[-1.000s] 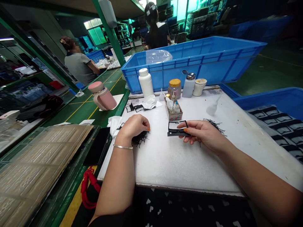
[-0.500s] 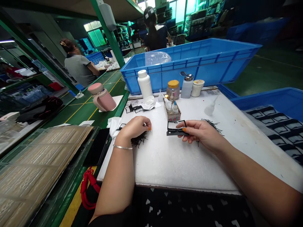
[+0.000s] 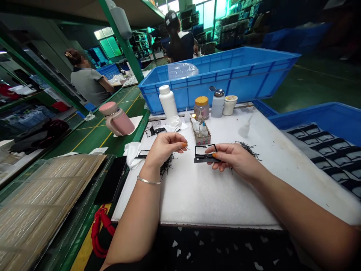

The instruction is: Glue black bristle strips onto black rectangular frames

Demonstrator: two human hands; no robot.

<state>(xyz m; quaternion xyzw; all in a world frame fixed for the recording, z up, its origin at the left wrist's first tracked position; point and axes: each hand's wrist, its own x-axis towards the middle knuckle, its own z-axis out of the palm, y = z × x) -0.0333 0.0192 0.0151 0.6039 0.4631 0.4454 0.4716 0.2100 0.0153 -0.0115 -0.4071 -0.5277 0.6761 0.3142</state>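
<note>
One black frame [image 3: 203,153] sits pinched in the right hand [image 3: 232,158], thumb on top, fingers under, held just above the white pad [image 3: 203,195]. Left hand [image 3: 163,147] is raised beside it, thumb & forefinger closed on a tiny thin piece, too small to tell what. Pile of black strips [image 3: 166,165] lies under the left hand, w/ a small box [image 3: 200,132] just behind the frame. Bottles stand further back, in front of a blue bin [image 3: 225,75].

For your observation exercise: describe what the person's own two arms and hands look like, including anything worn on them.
Both forearms are bare, with no sleeves or gloves in view. The left hand has a thin silver bangle at the wrist. Orange polish shows on a nail of each hand, the right hand included.
</note>
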